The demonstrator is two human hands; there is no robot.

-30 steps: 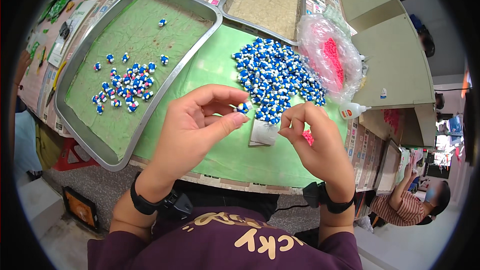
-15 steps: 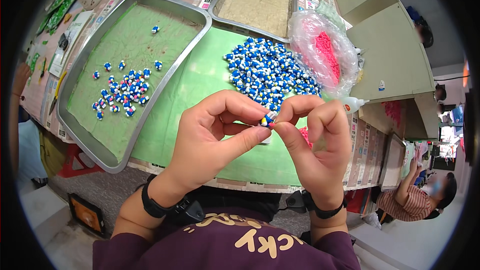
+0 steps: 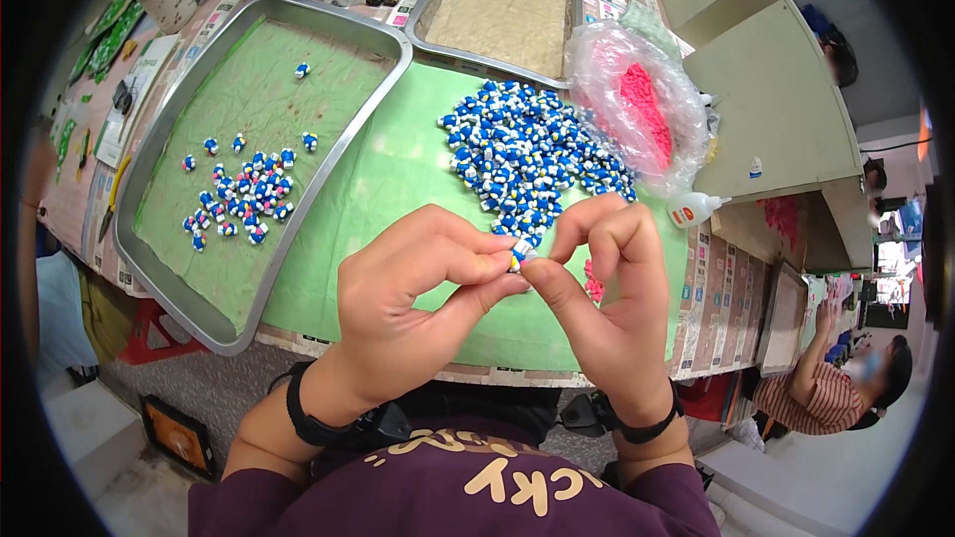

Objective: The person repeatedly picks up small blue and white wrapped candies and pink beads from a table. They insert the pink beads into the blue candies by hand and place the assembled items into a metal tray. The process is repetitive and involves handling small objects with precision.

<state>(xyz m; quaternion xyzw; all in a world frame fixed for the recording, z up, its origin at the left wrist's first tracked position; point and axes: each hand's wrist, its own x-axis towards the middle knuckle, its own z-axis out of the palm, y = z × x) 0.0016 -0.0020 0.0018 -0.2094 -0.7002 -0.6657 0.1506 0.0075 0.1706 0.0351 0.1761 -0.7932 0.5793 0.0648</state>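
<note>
Between my two hands, over the near part of the green sheet, is a tiny blue and white figurine [image 3: 516,264] with a yellow spot. My left hand [image 3: 423,293] pinches it between thumb and forefinger. From the other side, my right hand [image 3: 612,293] presses its thumb and forefinger tips against the figurine; whether a small piece is caught under them is hidden. A big heap of similar figurines [image 3: 527,149] lies just beyond my hands. Small pink pieces [image 3: 594,283] show partly behind my right fingers.
At the left, a metal tray [image 3: 338,144] holds several figurines with pink spots. Another tray [image 3: 413,32] stands at the back. A clear plastic bag [image 3: 597,70] of pink pieces and a white squeeze bottle [image 3: 693,209] sit right. Beyond the cabinet, a person in a striped shirt [image 3: 811,398] sits.
Both hands have shifted slightly left and nearer to me with the figurine. My right thumb now presses against it, and the pink bit seen at its edge is covered.
</note>
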